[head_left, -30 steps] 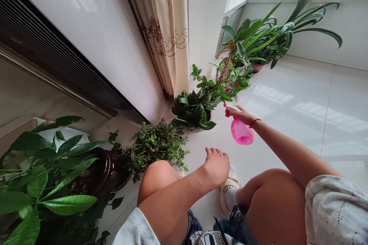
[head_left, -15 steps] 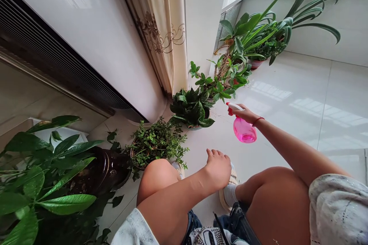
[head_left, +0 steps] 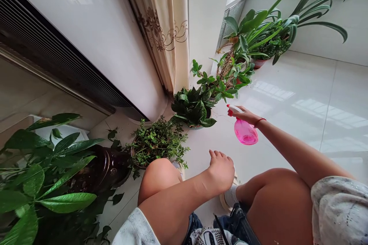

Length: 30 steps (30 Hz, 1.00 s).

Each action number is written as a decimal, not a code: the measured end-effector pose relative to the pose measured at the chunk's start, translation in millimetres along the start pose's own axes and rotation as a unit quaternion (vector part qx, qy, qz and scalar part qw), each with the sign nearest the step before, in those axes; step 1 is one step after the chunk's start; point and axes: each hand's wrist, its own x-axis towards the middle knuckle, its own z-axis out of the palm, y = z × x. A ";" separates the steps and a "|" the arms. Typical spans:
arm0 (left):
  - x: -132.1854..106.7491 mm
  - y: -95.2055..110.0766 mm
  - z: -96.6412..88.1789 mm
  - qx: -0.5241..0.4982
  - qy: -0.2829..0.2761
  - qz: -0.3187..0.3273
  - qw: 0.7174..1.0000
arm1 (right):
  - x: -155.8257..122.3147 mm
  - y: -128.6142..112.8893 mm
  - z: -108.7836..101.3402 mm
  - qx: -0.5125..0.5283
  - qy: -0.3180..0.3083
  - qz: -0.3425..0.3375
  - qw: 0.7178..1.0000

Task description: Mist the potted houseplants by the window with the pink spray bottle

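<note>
My right hand (head_left: 247,115) grips a pink spray bottle (head_left: 246,132) by its neck. The bottle has a white and red spray head, and its nozzle points left toward the plants. Closest to that nozzle are a dark broad-leaved potted plant (head_left: 194,108) and a thorny-stemmed plant with bright green leaves (head_left: 222,84). My left hand (head_left: 220,170) hangs loosely beyond my knee, its forearm lying across my leg. Its fingers are slightly apart, with nothing visible in them; the palm side is hidden.
A small-leaved bushy potted plant (head_left: 158,141) stands before my left knee. On the left is a large-leaved plant (head_left: 66,203) beside a dark glazed pot (head_left: 110,166). A white upright appliance (head_left: 115,46) and a beige curtain (head_left: 172,38) rise behind; strap-leaved plants (head_left: 296,26) stand by the window.
The view has shifted slightly, so most things sit a little further right. My right hand keeps its hold on the spray bottle, and my left hand's pose looks the same.
</note>
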 end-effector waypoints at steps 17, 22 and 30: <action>33.7 28.3 53.7 0.099 0.054 0.303 0.946 | 5.9 -9.8 4.4 -0.064 -0.023 -0.051 0.996; 50.9 39.9 56.6 0.113 -0.039 0.479 0.870 | 15.0 -18.2 7.6 -0.032 -0.016 -0.075 0.997; 83.6 50.8 83.9 0.061 -0.077 0.509 0.855 | 22.2 -17.2 16.3 -0.048 -0.002 -0.105 0.993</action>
